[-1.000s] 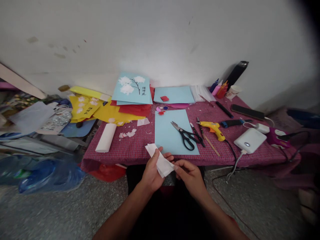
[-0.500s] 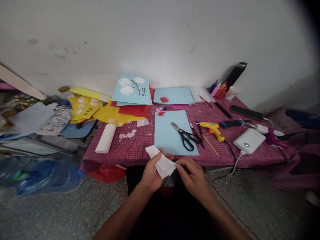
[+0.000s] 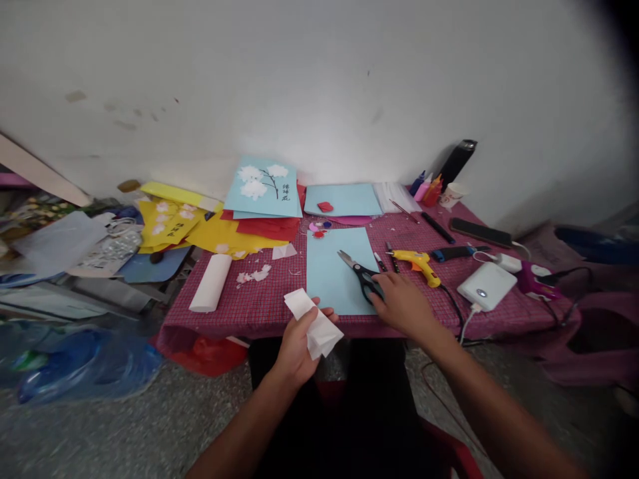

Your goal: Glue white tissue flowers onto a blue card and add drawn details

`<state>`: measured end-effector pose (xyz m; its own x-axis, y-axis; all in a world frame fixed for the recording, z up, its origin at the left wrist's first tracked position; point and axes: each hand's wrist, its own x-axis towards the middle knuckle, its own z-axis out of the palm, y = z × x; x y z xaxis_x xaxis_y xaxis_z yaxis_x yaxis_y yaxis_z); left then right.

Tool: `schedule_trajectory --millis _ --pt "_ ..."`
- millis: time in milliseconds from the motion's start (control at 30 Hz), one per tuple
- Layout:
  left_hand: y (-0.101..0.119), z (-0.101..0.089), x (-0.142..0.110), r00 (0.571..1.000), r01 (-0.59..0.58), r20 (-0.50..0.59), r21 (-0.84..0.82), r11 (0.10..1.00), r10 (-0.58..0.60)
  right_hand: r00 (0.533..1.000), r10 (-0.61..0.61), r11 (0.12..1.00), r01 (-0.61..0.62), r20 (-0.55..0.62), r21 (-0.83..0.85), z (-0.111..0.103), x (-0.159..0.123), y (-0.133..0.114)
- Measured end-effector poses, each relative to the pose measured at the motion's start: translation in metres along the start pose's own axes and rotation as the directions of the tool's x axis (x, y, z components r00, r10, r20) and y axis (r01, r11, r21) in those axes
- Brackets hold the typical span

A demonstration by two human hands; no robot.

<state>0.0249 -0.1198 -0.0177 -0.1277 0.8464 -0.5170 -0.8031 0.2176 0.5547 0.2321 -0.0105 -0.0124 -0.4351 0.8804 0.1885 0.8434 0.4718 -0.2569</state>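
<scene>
My left hand (image 3: 298, 342) pinches a folded piece of white tissue paper (image 3: 319, 329) between thumb and fingers, just in front of the table edge. Over the black handles of the scissors (image 3: 355, 265) is my right hand (image 3: 407, 305), its fingers curled about them and partly hiding them. The scissors lie on a light blue sheet (image 3: 327, 279), blades pointing away to the left. A yellow glue gun (image 3: 417, 261) rests right of the sheet, with pens (image 3: 380, 261) beside it.
A white paper roll (image 3: 212, 283) and paper scraps (image 3: 254, 274) lie left on the checked tablecloth (image 3: 269, 313). Behind stands a blue card with white flowers (image 3: 264, 186). At the right are a white power bank (image 3: 486, 287), cables, glue bottles (image 3: 428, 189) and a black flask (image 3: 458, 161).
My right hand has let go of the tissue paper's corner and moved right and forward onto the scissors' handles. My left hand keeps its hold on the paper. The view has shifted slightly.
</scene>
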Motion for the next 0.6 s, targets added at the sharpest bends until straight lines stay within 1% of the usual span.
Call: schedule_trajectory --millis 33,67,133,300,400,467,500,533,567,600 --pt "0.001 0.000 0.000 1.000 -0.003 -0.001 -0.004 1.000 0.003 0.999 0.030 0.996 -0.026 0.041 -0.083 0.001 0.007 0.005" --pt "0.002 0.000 0.000 1.000 -0.006 -0.002 -0.008 1.000 0.006 0.996 0.054 0.990 -0.044 0.071 -0.131 0.002 0.012 0.008" --pt "0.003 -0.001 0.001 1.000 -0.010 -0.003 -0.016 1.000 0.010 0.992 0.081 0.988 -0.067 0.093 -0.141 0.005 0.019 0.009" --pt "0.009 0.003 0.002 1.000 0.025 -0.002 -0.086 0.996 -0.025 0.990 0.103 0.994 -0.100 0.092 -0.042 0.007 0.028 0.005" --pt "0.019 0.009 0.005 0.998 0.051 -0.029 -0.161 0.986 -0.056 0.987 0.126 0.989 -0.133 0.104 0.064 -0.001 0.034 0.010" --pt "0.026 0.013 0.008 0.997 0.053 -0.044 -0.187 0.981 -0.062 0.984 0.129 0.976 -0.148 0.122 0.157 -0.010 0.031 0.015" --pt "0.029 0.014 0.009 0.997 0.050 -0.046 -0.195 0.980 -0.061 0.983 0.131 0.949 -0.162 0.128 0.270 -0.014 0.026 0.016" --pt "0.031 0.015 0.012 0.997 0.048 -0.048 -0.200 0.979 -0.059 0.982 0.129 0.894 -0.176 0.140 0.413 -0.017 0.018 0.015" --pt "0.032 0.015 0.014 0.997 0.048 -0.050 -0.202 0.978 -0.059 0.980 0.125 0.754 -0.197 0.158 0.626 -0.018 0.007 0.013" --pt "0.032 0.015 0.016 0.997 0.047 -0.053 -0.202 0.978 -0.059 0.975 0.138 0.530 -0.220 0.173 0.819 -0.018 -0.007 0.008"
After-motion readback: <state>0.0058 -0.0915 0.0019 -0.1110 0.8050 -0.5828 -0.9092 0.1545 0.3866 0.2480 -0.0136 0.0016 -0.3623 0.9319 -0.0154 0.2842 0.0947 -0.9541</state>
